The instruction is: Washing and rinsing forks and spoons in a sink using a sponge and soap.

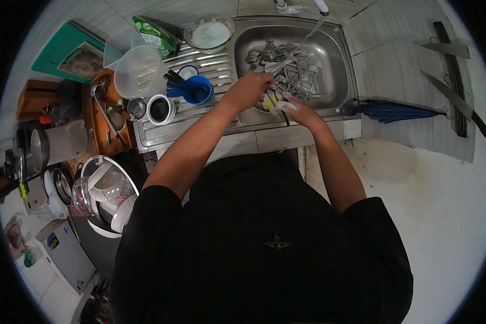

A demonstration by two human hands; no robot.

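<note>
Over the near edge of the stainless steel sink, my left hand grips the upper end of a thin, dark utensil, whose kind I cannot tell. My right hand, with suds on its fingers, presses a yellow sponge around it. Behind my hands a heap of metal forks and spoons lies in the basin. Water runs onto the heap from the white faucet. A glass bowl of suds stands at the basin's back left.
On the ribbed drainboard stand a blue cup with blue-handled utensils, a white cup and a clear plastic tub. A folded blue umbrella and wall-hung knives are at right. A basin of dishes is at left.
</note>
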